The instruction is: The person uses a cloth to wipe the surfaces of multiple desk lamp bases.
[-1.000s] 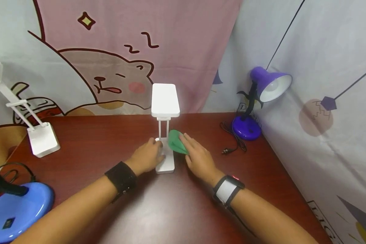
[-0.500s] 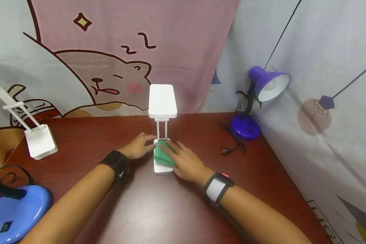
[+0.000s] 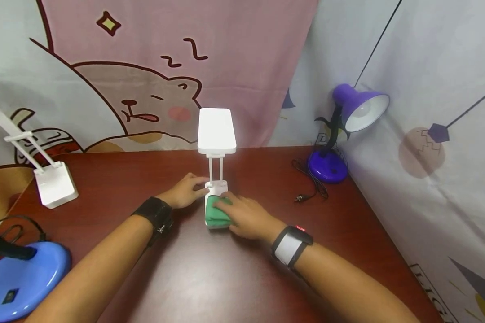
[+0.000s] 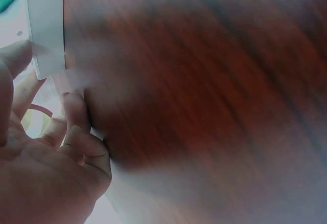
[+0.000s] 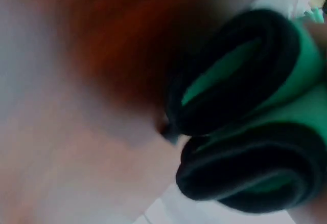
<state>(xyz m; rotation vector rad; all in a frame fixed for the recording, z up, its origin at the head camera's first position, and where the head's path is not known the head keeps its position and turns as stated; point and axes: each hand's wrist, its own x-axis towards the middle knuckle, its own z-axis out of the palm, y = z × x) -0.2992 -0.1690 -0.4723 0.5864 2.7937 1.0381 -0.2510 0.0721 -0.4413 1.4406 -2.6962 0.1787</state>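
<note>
At the centre of the frame, white lamp [image 3: 217, 132] upright on the desk [image 3: 202, 278], head raised on two thin rods above its base [image 3: 222, 185]. Cloth [image 3: 215, 217], green, folded, lies over the near part of the base, leaving the far end bare. Right hand [image 3: 248, 217]: fingers bent over the cloth, thumb low at its right side; cloth held. Right wrist view, right half: two thick folds with dark edging, partly blurred. Left hand [image 3: 183, 192]: at the left edge of the base near its far end, thumb and forefinger parted and touching it; remaining fingers bent, seen in the left wrist view. Whether it grips the base or merely steadies it, cannot tell. Black bands on both wrists. Upper right: purple lamp [image 3: 361, 105], its cable [image 3: 317, 184] loose on the desk to the left of its foot. Left edge: second white lamp [image 3: 56, 185], head partly cut off by the frame. Lower left corner: blue lamp [image 3: 36, 282], round foot and dark stem visible. Behind everything, a printed backdrop [image 3: 242, 45].
</note>
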